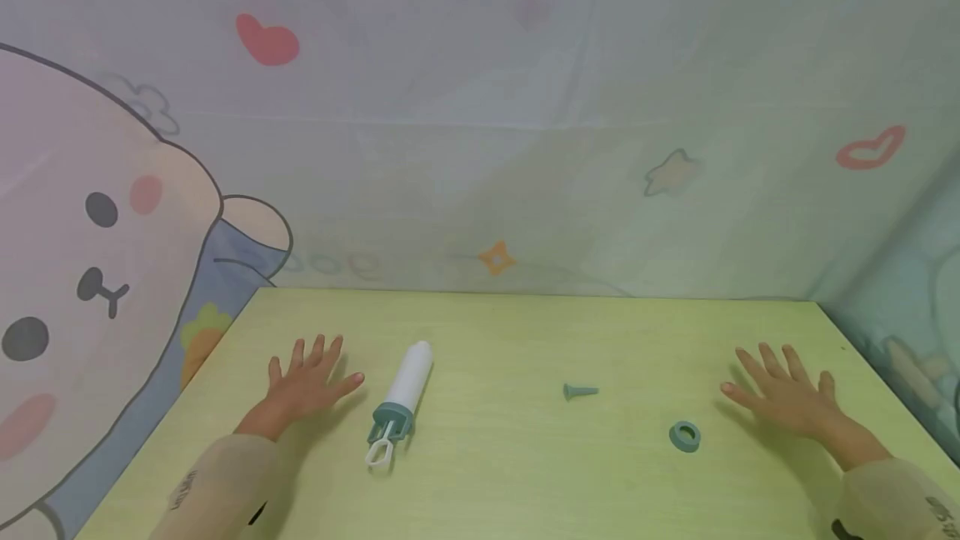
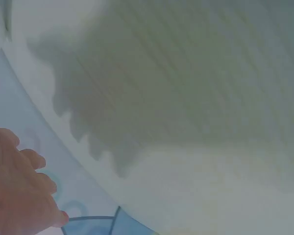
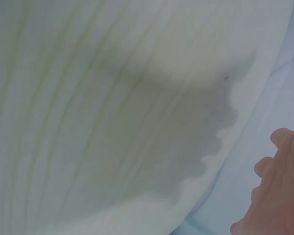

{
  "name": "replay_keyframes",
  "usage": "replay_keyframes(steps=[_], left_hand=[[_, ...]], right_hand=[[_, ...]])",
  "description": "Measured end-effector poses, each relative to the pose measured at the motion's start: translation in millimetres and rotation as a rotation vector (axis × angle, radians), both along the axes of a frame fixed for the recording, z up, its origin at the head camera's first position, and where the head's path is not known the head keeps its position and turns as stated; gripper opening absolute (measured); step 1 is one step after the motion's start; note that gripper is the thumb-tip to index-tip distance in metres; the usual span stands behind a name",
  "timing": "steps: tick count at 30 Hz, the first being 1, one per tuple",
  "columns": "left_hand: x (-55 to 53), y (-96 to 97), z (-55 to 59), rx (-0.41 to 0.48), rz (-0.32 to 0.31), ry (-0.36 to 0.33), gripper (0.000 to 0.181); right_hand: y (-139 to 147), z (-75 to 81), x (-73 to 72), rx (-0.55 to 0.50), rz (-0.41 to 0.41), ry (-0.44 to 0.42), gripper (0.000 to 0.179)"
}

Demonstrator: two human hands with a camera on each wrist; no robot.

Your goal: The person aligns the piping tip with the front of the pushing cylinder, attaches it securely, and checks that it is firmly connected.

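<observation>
Fingers spread, my left hand (image 1: 303,388) is held over the left part of the table, with nothing in it. Just to its right lies a white tube with a green collar and a white pull-ring handle, like a large syringe (image 1: 408,382). My right hand (image 1: 795,398) is spread the same way over the right side, holding nothing. Nearest to it lies a green ring-shaped cap (image 1: 685,437). Farther left, toward the middle, a small green nozzle (image 1: 581,391) rests on its side. In the wrist views the left hand (image 2: 19,186) and right hand (image 3: 279,186) cast shadows on the tabletop.
The yellow-green table (image 1: 495,482) ends at a straight back edge. Behind it hangs a pale cloth (image 1: 465,65) printed with hearts, stars and a big cartoon animal at the left. More of the cloth hangs along the right side.
</observation>
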State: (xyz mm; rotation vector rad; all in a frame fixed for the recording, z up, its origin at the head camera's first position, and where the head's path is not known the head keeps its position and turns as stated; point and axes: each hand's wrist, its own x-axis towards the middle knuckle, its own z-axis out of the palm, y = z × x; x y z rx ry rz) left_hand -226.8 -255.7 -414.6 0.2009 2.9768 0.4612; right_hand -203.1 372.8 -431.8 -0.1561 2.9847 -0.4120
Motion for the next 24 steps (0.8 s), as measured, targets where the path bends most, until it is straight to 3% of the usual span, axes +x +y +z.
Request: replay_keyframes(steps=[11,24], left_hand=[[-4.0,34.7,4.1,-0.036,-0.086,0.084,0.083],[1.8,92.6,10.2,-0.074,-0.27,0.12,0.078]], right_hand=[[-40.0,12.9,2.4,-0.023,0.085,0.053,0.075],[-66.0,4.8,11.2,-0.095,0.211,0.169,0.071]])
